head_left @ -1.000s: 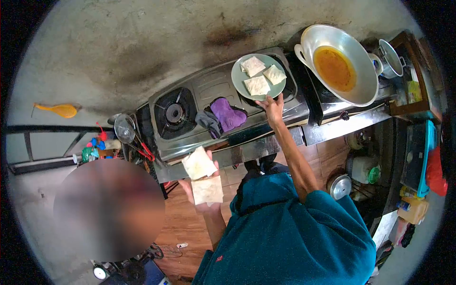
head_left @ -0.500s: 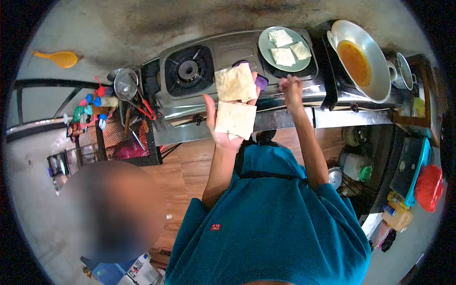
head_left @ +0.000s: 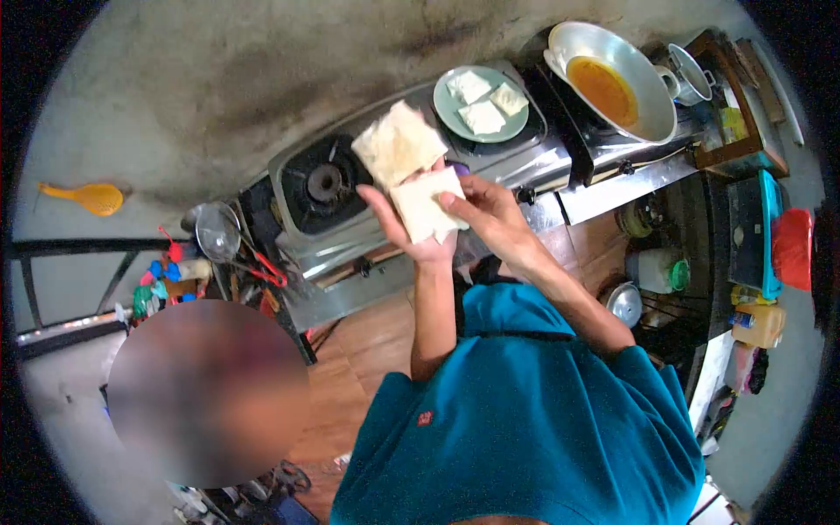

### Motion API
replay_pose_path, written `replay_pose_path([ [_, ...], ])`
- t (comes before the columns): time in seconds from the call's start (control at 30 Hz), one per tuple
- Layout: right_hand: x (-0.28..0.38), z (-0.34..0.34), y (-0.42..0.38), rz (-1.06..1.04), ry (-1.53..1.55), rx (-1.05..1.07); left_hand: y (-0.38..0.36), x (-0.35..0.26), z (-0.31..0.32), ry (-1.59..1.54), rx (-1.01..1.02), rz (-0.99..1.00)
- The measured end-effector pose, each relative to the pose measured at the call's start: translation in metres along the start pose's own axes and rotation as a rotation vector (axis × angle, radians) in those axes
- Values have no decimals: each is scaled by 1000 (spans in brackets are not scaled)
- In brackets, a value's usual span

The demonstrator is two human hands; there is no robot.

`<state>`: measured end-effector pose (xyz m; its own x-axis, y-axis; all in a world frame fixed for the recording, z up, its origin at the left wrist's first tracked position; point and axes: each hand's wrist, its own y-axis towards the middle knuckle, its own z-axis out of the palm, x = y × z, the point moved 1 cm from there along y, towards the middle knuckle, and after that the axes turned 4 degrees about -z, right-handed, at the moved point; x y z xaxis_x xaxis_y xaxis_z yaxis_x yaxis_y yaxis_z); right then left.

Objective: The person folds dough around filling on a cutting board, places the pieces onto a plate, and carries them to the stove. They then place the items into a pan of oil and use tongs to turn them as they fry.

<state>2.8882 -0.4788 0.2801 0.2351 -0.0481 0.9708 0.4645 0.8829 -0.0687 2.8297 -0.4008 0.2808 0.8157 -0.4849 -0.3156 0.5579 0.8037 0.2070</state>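
Observation:
My left hand (head_left: 427, 251) is palm up over the stove, thumb out to the side, carrying two square folded dough parcels. The far parcel (head_left: 398, 147) is lightly browned and lies toward the fingers. On the palm rests the paler near parcel (head_left: 422, 208). My right hand (head_left: 500, 220) pinches the right edge of this near parcel, thumb on top and fingers beneath. Beyond the hands, a pale green plate (head_left: 506, 129) with three smaller white folded parcels (head_left: 481, 116) stands over the right burner.
To the right is a large metal wok (head_left: 649, 109) with orange-brown oil (head_left: 602, 90) in it, beside a smaller pot (head_left: 689, 77). The left burner (head_left: 325, 183) lies just left of my hands. Strainers (head_left: 217, 232) hang at the left. A person, blurred, is at lower left.
My right hand has come left from near the plate and taken hold of the near parcel's edge. The view has turned and shifted, so the stove appears tilted.

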Motion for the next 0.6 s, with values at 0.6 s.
replay_pose_path([
  [0.6,35,-7,14,111,-16,140,-11,-2,3,224,-244,225],
])
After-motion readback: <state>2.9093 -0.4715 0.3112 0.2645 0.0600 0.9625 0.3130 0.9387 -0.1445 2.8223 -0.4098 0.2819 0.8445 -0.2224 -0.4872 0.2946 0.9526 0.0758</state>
